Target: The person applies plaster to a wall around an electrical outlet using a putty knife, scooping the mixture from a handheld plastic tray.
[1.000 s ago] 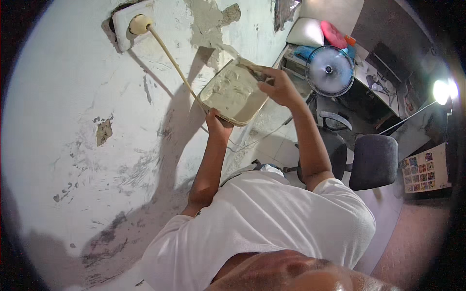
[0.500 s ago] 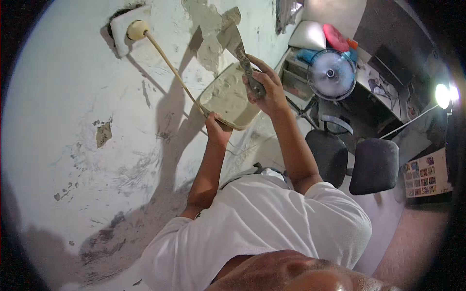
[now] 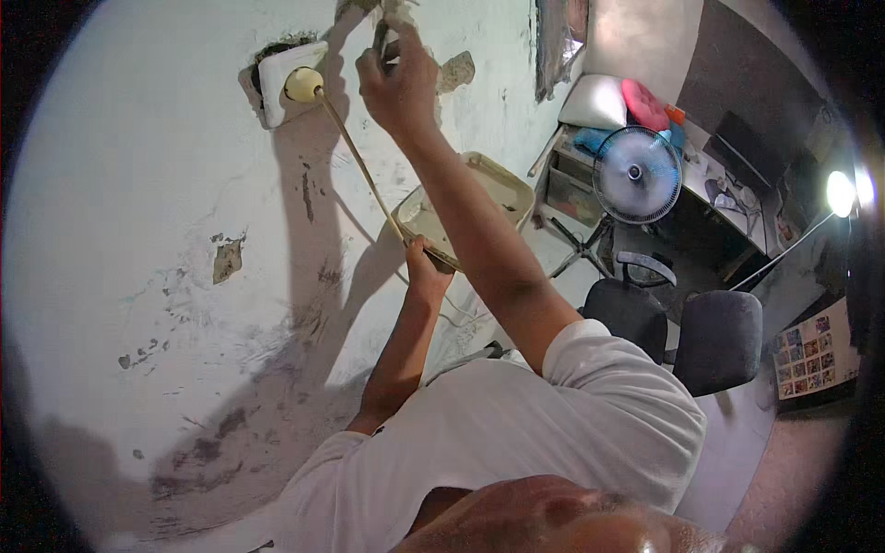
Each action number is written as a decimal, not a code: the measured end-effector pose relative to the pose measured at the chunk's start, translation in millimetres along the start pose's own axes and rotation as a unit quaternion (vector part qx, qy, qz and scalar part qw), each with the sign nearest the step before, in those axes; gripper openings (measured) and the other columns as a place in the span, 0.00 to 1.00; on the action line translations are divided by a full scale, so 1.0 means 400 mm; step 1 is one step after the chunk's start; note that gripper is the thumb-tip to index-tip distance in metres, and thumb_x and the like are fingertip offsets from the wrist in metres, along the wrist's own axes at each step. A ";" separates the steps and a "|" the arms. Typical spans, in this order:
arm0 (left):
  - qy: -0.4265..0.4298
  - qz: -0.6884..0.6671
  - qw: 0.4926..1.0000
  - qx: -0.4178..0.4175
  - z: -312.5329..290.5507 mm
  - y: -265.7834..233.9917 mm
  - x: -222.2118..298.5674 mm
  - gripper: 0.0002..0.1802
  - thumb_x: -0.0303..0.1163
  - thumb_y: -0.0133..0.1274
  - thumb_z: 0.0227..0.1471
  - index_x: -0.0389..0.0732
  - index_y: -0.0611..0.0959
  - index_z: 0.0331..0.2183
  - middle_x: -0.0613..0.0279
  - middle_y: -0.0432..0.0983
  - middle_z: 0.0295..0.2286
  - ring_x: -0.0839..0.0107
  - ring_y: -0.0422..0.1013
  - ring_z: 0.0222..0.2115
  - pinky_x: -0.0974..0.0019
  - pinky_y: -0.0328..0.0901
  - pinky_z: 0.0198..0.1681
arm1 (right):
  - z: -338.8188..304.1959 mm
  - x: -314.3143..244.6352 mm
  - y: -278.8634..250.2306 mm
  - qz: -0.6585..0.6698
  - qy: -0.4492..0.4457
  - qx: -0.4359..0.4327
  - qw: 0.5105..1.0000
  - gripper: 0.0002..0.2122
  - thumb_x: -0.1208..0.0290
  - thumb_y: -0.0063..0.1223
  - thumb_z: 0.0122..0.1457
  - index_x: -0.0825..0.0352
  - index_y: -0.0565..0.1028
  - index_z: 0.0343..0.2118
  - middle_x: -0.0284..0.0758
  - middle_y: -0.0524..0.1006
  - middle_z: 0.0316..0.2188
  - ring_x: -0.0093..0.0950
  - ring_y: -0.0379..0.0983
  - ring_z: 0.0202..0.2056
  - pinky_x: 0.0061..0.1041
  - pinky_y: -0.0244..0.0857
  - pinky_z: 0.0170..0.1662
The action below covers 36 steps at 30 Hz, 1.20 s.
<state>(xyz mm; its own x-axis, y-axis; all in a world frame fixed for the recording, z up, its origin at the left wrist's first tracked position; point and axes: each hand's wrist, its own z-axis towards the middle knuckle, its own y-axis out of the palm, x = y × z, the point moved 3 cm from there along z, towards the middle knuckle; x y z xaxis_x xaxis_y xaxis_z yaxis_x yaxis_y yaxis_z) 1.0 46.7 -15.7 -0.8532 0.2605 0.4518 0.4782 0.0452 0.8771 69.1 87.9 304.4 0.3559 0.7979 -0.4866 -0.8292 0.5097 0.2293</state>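
Note:
My left hand (image 3: 429,269) grips the near edge of a shallow, light-coloured tray (image 3: 513,175), its thumb over the rim. Wet grey plaster (image 3: 426,219) lies in the tray, partly hidden behind my right forearm. My right hand (image 3: 403,88) is raised against the upper wall, closed round the handle of a putty knife (image 3: 381,37). The knife's blade is mostly out of sight at the top edge. A patch of grey plaster (image 3: 456,72) shows on the wall beside my right hand.
A white wall box (image 3: 277,90) with a round yellowish fitting (image 3: 303,85) is on the wall; a thin rod or cord (image 3: 358,158) runs from it towards my left hand. A chipped patch (image 3: 228,262) lies lower. At right are a fan (image 3: 636,175), an office chair (image 3: 714,341) and a lit lamp (image 3: 840,194).
My right hand has moved up and left from above the tray to the wall, carrying the putty knife. My left hand still holds the tray. The view has shifted slightly.

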 end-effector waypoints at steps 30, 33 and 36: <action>0.034 0.001 0.998 -0.059 -0.062 0.087 0.031 0.40 0.29 0.46 0.35 0.36 0.66 0.56 0.50 0.67 0.52 0.51 0.64 0.54 0.45 0.59 0.60 | -0.118 0.046 -0.235 -0.019 0.124 -0.249 0.960 0.24 0.73 0.55 0.49 0.70 0.73 0.52 0.38 0.75 0.22 0.24 0.70 0.22 0.24 0.66 0.29; 0.021 0.021 0.998 -0.053 -0.071 0.094 0.033 0.41 0.29 0.46 0.35 0.36 0.65 0.57 0.50 0.66 0.52 0.51 0.64 0.54 0.45 0.58 0.60 | -0.115 0.035 -0.266 -0.018 0.162 -0.261 0.952 0.24 0.74 0.54 0.51 0.71 0.72 0.54 0.32 0.74 0.21 0.15 0.65 0.19 0.19 0.62 0.23; 0.010 0.030 0.999 -0.036 -0.068 0.089 0.033 0.40 0.29 0.45 0.36 0.37 0.65 0.57 0.50 0.66 0.52 0.51 0.64 0.54 0.45 0.58 0.60 | -0.045 -0.008 -0.260 -0.095 0.070 -0.230 0.966 0.23 0.72 0.55 0.47 0.70 0.75 0.50 0.43 0.77 0.23 0.28 0.73 0.23 0.26 0.68 0.31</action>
<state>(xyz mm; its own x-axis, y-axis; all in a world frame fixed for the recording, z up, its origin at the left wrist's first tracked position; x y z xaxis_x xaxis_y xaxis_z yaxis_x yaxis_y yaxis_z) 1.0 25.6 25.8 -0.8282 0.2410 0.5059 0.5127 -0.0386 0.8577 146.3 26.5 267.1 0.4854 0.6357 -0.6002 -0.8698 0.4206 -0.2579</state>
